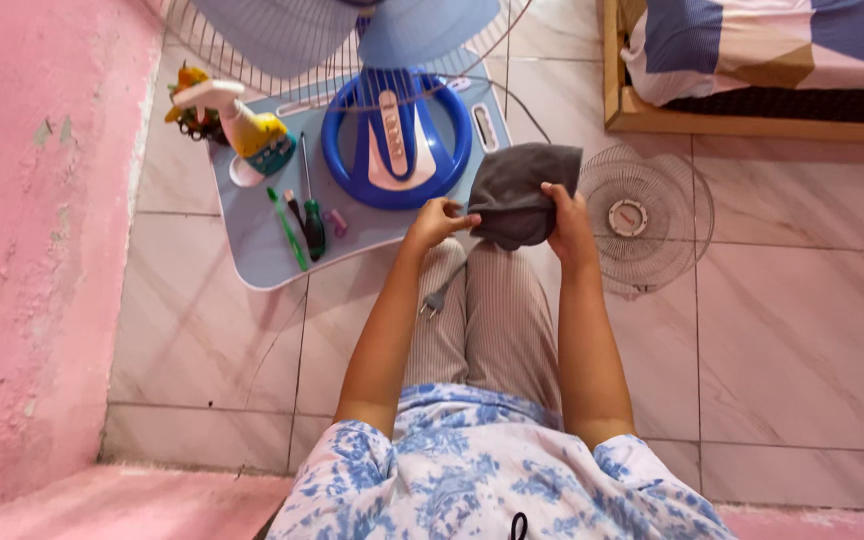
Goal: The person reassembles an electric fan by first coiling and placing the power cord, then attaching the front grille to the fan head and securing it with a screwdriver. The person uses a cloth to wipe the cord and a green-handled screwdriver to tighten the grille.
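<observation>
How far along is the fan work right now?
Done: the front grille is off and lies on the floor tiles. In hand: both the left hand and the right hand hold a grey cloth in front of the fan. Left: the blades are still on the fan, and the screwdrivers and spray bottle lie unused on the blue board.

Grey cloth (522,195) between both hands (502,215)
</observation>
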